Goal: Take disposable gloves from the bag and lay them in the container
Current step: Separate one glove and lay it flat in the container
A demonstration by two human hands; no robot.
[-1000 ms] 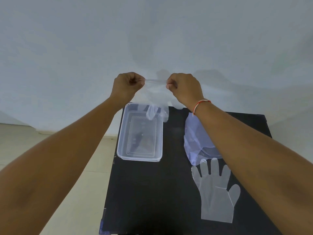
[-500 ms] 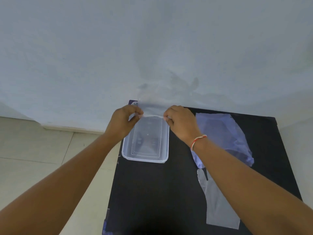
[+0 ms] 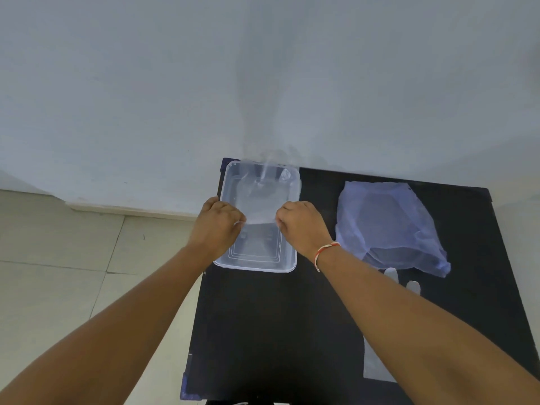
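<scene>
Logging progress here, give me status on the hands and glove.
Left hand, right hand pinching glove. Glove draped into container. Nothing blocking.

glove (image 3: 260,200) pinched at cuff by left hand (image 3: 217,226) and right hand (image 3: 301,226) | held over container (image 3: 287,266) | bag (image 3: 388,226) seen beside on table (image 3: 263,331)

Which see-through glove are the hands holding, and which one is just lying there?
Both hands, left hand and right hand, pinch the glove stretched over the clear container. The other glove lies flat on the black table, untouched.
</scene>
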